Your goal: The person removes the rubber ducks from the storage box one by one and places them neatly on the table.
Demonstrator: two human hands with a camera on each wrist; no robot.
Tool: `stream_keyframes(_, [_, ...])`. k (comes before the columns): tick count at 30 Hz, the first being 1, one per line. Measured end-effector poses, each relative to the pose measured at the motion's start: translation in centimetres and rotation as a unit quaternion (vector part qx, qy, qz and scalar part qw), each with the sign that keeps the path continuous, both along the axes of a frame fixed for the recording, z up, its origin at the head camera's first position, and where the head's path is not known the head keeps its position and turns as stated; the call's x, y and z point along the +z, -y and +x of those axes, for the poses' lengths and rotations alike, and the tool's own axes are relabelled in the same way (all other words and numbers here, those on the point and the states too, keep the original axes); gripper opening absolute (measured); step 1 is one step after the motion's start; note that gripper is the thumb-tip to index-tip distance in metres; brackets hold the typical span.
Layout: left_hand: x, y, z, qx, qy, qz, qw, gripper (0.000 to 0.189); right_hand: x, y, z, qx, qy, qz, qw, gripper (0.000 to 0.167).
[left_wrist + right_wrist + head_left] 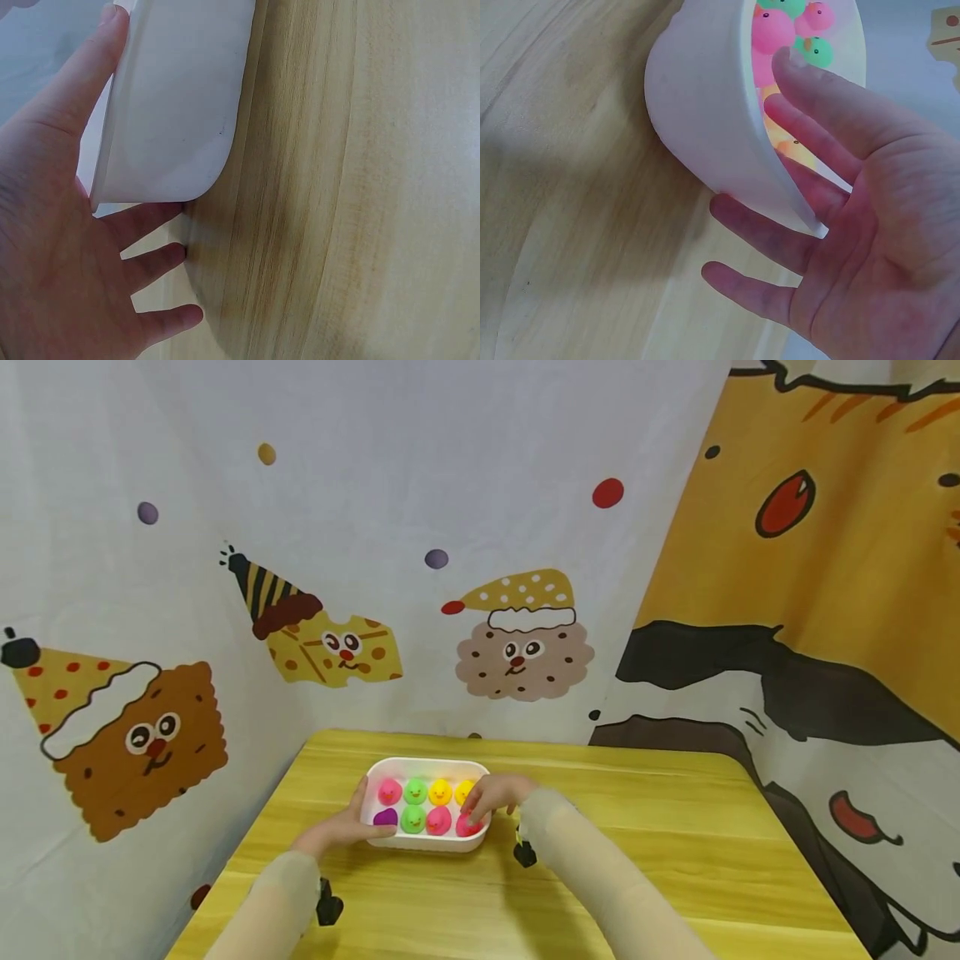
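Observation:
A white plastic tub [420,842] holds two rows of small rubber ducks in pink, green and yellow, plus a purple heart-shaped piece [385,817] at its near left. My left hand [341,828] grips the tub's left near corner, thumb along the near rim and fingers spread at the end wall. My right hand [501,792] reaches over the right end. Its thumb and forefinger lie apart just above a pink duck [468,827] in the near right corner, partly covering it. In the right wrist view, two fingers stay outside the tub wall.
The tub stands on a yellow wood-grain table [637,835], towards its far edge. Behind the table hangs a white cloth [360,510] printed with cartoon figures. Dark wrist mounts [328,903] sit under both forearms.

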State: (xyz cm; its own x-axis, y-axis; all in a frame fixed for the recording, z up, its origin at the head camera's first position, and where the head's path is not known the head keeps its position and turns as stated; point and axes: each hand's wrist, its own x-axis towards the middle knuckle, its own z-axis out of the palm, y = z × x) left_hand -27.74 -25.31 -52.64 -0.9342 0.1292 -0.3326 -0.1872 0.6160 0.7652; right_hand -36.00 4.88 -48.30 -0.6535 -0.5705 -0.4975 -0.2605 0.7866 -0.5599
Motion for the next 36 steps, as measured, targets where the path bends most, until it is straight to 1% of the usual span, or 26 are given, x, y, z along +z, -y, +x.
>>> stream_keyframes(4, [-0.10,-0.10,-0.06,0.001,-0.006,0.003,1.0000,0.126,-0.32,-0.01,0.01,0.009,-0.012,0.004,0.9999,0.026])
stream_keyframes(9, [-0.43,-0.01,-0.24,0.000,-0.008,0.006,0.9999,0.126,-0.36,0.00,0.35,0.020,-0.022,0.003,0.9996,0.023])
stream_keyframes(16, [-0.21,-0.10,-0.17,0.001,-0.010,0.015,0.9998,0.126,-0.61,0.11,0.40,0.022,-0.029,0.000,0.9993,0.024])
stream_keyframes(20, [-0.08,-0.19,-0.19,0.002,-0.009,0.012,0.9999,0.125,-0.62,0.21,0.38,0.020,-0.036,0.004,0.9991,0.022])
stream_keyframes(23, [-0.05,-0.21,-0.18,0.006,-0.004,0.009,0.9999,0.124,-0.58,0.30,0.40,0.018,-0.033,0.003,0.9993,0.021])
stream_keyframes(27, [0.03,-0.23,-0.20,0.010,0.001,0.005,0.9999,0.124,-0.64,0.31,0.36,0.011,-0.019,-0.009,0.9997,0.020])
stream_keyframes(30, [0.03,-0.19,-0.27,0.006,-0.002,0.007,1.0000,0.124,-0.79,0.29,0.25,0.012,-0.013,-0.015,0.9997,0.017])
stream_keyframes(36, [-0.25,0.03,-0.22,0.001,-0.008,0.008,0.9999,0.124,-0.99,0.37,0.12,0.032,-0.029,-0.013,0.9990,0.011])
